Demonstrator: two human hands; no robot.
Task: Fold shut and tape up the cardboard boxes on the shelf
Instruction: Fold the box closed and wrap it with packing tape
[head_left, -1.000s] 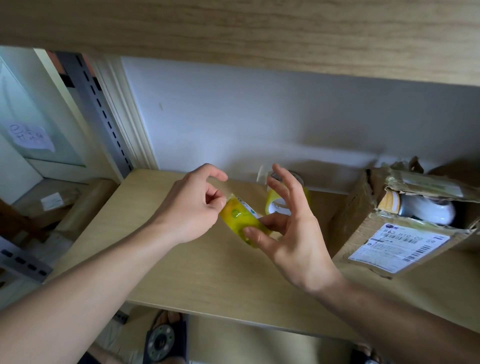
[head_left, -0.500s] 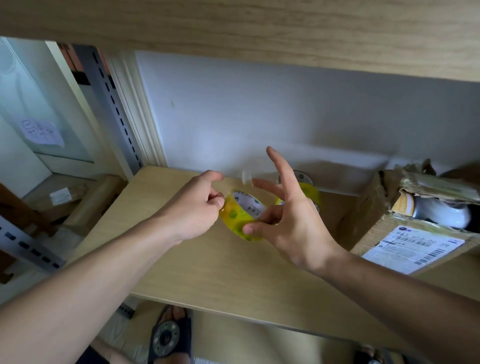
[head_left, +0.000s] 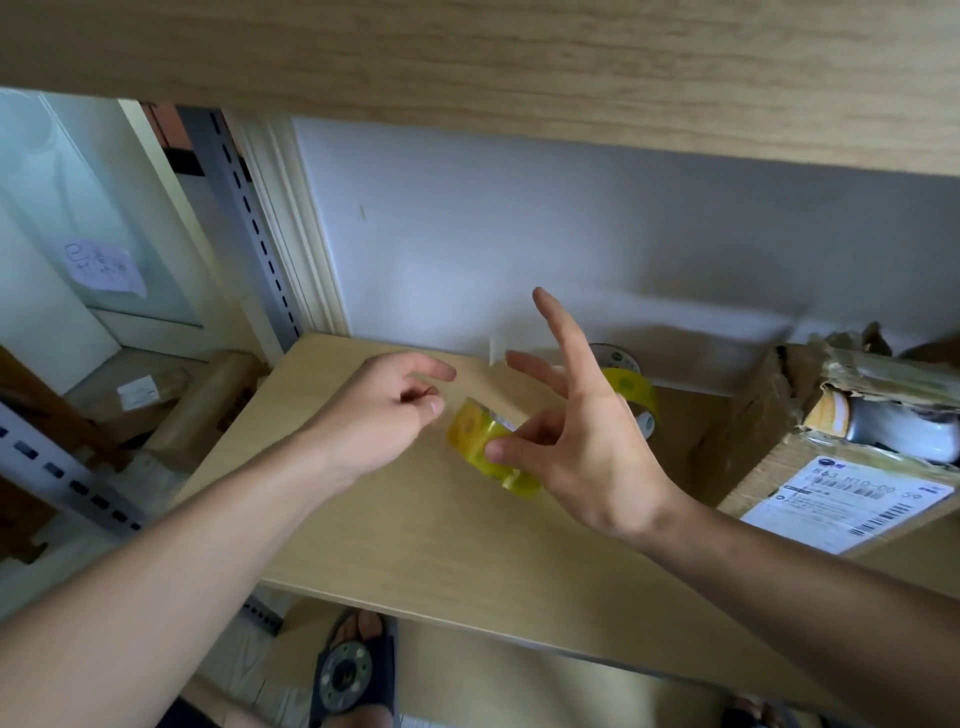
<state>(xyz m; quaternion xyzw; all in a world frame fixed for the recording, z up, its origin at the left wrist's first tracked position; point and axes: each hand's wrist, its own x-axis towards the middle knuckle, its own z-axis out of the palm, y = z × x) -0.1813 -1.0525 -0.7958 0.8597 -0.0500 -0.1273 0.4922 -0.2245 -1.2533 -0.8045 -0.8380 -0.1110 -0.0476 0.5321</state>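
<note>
At the centre of the frame the right hand (head_left: 582, 447) holds a yellow tape roll (head_left: 485, 449) just above the wooden shelf (head_left: 415, 535), its grip pinching the roll between thumb and a curled finger while the other fingers stand spread. The left hand (head_left: 379, 415), loosely curled, has its fingertips at the roll's left side; whether it pinches the tape end I cannot tell. A second tape roll (head_left: 631, 387) lies behind. An open cardboard box (head_left: 769, 441) sits at the right edge.

Your left hand (head_left: 387, 415) has let go of the yellow tape roll (head_left: 485, 447) and now sits just left of it, while your right hand (head_left: 582, 436) has spread its upper fingers wider.
</note>
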